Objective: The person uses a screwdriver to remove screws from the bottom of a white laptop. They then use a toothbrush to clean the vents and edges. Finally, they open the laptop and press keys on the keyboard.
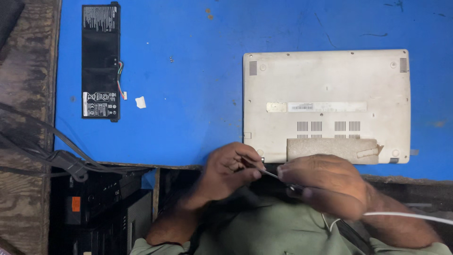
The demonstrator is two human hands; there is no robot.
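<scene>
Holding a thin metal tool between them, left hand and right hand each close their grip on it (beside the upturned laptop, blue desk).

laptop underside: long pale sticker across its middle | battery well left of laptop: white-printed labels at both ends | orange tag below battery

shirt: olive-green | forearms: bare, no sleeves | white cable across chest
</scene>
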